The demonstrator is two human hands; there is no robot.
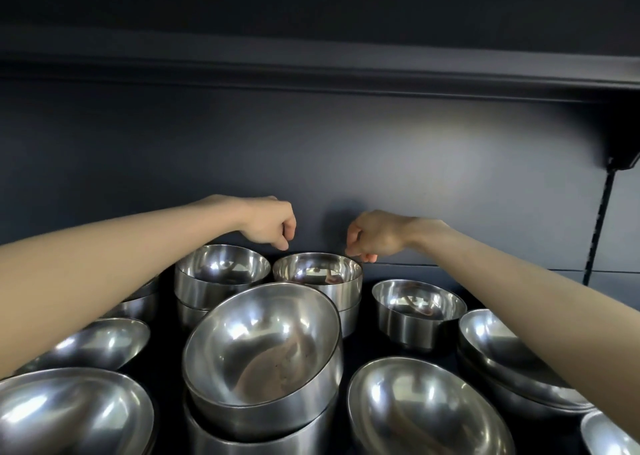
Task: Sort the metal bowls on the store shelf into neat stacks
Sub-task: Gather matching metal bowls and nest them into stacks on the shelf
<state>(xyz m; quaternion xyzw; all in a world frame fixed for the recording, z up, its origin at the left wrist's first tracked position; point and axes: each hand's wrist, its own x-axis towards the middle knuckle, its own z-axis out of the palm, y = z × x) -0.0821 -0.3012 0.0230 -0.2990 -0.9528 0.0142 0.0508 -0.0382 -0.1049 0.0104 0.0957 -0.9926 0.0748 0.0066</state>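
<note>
We find the rear bowl stack (317, 272) between curled hands: left hand (273, 222) empty at ten o'clock, right hand (375, 234) nearer at three, grip unclear.

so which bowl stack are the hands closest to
The back-row stack directly between the left hand and right hand; the others sit off to one side or nearer the camera.

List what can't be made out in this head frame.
Head view only.
Left hand and right hand: whether their curled fingers touch the rear bowl is not resolvable; the hands themselves hide the contact.
Far-left bowls: mostly covered by the left forearm.
Rear stack's lower bowls: hidden behind the large tilted bowl.
Bottom-right bowl: cut off by the frame edge.
</note>
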